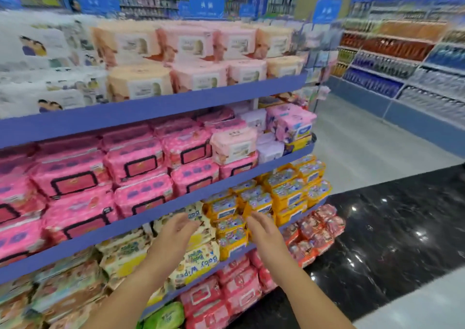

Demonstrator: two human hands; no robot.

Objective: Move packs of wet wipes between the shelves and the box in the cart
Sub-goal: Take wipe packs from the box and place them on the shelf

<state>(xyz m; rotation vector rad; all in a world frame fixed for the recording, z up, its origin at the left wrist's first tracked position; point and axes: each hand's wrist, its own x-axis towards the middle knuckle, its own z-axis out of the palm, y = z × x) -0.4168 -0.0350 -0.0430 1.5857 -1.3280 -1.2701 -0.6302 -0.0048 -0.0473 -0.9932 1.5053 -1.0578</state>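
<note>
Blue shelves [156, 104] full of wet wipe packs fill the left of the head view. Both my hands are raised in front of the third shelf. My left hand [176, 230] is open, fingers apart, just before the cream "Baby Wipes" packs [198, 260]. My right hand [261, 228] is open too, beside a stack of yellow-orange packs [230, 225] that stands between the two hands. Neither hand holds anything. Bright pink packs [133, 165] sit on the shelf above, pale pink and peach packs [198, 74] on the top one. The cart and its box are out of view.
Red packs [239, 286] and a green pack [166, 316] lie on the lowest shelf. A dark glossy floor strip [392, 228] runs to the right. Across the aisle stands another shelf unit [402, 66] with bottles and goods.
</note>
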